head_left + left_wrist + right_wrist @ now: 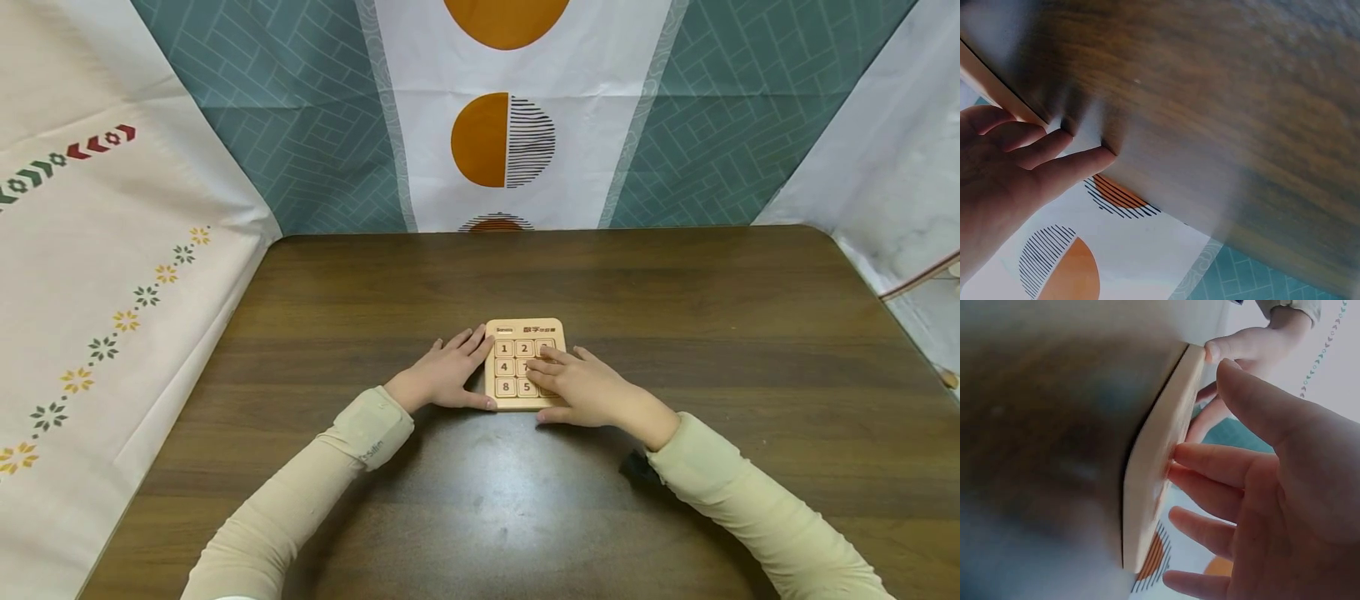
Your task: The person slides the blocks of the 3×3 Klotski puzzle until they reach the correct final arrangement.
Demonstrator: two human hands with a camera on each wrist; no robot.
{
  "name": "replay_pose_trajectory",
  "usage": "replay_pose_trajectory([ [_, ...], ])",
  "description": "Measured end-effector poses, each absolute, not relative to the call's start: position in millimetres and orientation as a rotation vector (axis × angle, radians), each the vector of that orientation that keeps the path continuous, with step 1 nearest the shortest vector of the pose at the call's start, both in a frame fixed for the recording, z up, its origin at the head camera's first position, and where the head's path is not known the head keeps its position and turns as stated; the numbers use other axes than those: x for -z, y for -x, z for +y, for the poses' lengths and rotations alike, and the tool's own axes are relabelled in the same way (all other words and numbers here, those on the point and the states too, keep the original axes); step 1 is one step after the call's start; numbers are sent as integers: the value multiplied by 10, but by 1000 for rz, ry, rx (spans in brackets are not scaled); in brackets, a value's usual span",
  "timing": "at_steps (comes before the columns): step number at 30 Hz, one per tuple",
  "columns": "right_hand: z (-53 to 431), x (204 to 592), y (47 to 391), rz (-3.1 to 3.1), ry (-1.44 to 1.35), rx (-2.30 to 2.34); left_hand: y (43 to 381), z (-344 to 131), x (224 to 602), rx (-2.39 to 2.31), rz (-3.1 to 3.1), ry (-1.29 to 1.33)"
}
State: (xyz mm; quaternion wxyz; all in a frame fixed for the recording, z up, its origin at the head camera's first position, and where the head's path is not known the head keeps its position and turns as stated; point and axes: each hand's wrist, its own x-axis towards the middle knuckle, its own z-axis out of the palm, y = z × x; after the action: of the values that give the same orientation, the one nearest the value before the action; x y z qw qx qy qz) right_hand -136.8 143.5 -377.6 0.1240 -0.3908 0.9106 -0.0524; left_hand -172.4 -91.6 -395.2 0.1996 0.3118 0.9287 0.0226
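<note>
A square light-wood number sliding puzzle (517,323) lies flat on the table, with tiles 1, 2, 4, 8 and 5 readable. My left hand (447,375) rests at its left side, fingers straight, thumb at the lower left corner. In the left wrist view those fingers (1075,165) reach down to the table beside the board's edge (994,84). Over the right-hand tiles lies my right hand (592,392), its fingertips touching them and partly hiding the 7 and the right column. Up close, the right wrist view shows extended fingers (1216,462) against the board's face (1154,462).
The dark brown wooden table (375,292) extends around the puzzle. Behind it hangs a teal and white curtain (300,125) with orange circles. A cream patterned cloth (112,292) hangs at the left, and a small black object (639,467) sits under the right wrist.
</note>
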Motion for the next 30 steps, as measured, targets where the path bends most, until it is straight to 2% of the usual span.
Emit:
replay_pose_trajectory([
  [5, 1455, 3747, 1330, 2655, 1134, 128, 1719, -910, 3951, -65, 2597, -867],
  [14, 1619, 3679, 1064, 2667, 1125, 85, 1717, -909, 3954, -59, 2586, -867],
  [30, 1621, 3760, 1325, 2674, 1080, 109, 1715, -917, 3948, -62, 2593, -867],
])
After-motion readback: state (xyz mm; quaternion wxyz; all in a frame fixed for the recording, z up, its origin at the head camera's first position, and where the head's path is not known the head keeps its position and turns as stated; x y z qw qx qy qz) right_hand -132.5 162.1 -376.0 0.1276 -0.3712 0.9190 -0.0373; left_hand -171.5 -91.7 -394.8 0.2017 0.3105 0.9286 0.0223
